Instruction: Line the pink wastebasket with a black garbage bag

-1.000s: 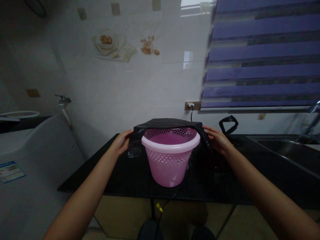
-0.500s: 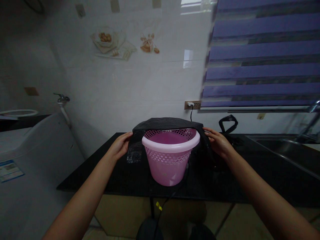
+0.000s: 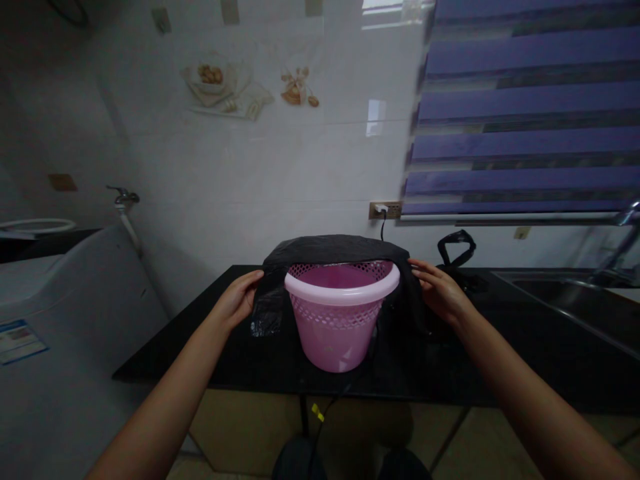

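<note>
A pink plastic basket [image 3: 333,333] with a perforated band below its rim stands upright on the black countertop [image 3: 240,360]. Stretched over its back rim is a black plastic bag [image 3: 335,248], whose ends hang down at both sides; the front rim is uncovered. My left hand [image 3: 239,297] pinches the bag's left end beside the basket. On the other side, my right hand [image 3: 439,290] grips the bag's right end, fingers partly behind the plastic. The basket's pink inside shows below the bag's edge.
A knotted black bag [image 3: 457,253] sits behind my right hand. The steel sink [image 3: 565,293] lies at the right. At the left stands a white appliance [image 3: 85,333]. A cable with a yellow tag [image 3: 318,413] hangs over the counter's front edge; a plug [image 3: 381,209] sits in the wall socket.
Both hands have shifted very slightly, the left one a little down and outward. The bag's hanging ends sit a bit lower. The basket stays almost in place.
</note>
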`<state>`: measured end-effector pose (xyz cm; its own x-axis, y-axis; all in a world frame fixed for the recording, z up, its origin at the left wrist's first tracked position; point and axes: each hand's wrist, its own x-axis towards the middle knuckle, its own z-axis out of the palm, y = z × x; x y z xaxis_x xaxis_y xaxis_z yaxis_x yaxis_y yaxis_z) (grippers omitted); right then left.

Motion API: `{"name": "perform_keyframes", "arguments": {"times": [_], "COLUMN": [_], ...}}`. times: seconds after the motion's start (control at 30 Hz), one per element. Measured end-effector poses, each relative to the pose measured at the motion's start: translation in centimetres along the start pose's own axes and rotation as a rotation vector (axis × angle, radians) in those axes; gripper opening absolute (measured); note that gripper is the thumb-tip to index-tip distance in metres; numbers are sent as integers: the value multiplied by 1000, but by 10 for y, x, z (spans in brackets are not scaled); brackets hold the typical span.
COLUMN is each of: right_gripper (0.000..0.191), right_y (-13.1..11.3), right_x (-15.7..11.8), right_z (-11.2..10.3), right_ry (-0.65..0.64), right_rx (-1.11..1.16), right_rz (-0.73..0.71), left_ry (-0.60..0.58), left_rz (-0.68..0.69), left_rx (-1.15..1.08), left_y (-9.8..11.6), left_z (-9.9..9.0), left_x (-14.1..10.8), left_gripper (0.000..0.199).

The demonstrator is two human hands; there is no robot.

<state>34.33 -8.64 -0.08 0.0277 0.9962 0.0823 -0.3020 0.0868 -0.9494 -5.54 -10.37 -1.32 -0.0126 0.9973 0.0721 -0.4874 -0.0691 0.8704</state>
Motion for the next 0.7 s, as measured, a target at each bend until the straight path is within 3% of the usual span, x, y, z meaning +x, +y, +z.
{"name": "perform_keyframes", "arguments": {"times": [0.43,0.7], "right_gripper": [39,38], "right_y": [8,4], "right_x": [-1,-9], "right_z": [-12,-7], "right_ry": [-31,-2], "right_rx": [-82,4], "right_rz": [-79,-16], "left_ry": [-18,-22], "left_rz": [6,5], "left_rx": [0,0], "left_y": [-7,-9], "left_z": [-1,-1], "left_x": [-9,-11], "left_gripper": [9,9]}}
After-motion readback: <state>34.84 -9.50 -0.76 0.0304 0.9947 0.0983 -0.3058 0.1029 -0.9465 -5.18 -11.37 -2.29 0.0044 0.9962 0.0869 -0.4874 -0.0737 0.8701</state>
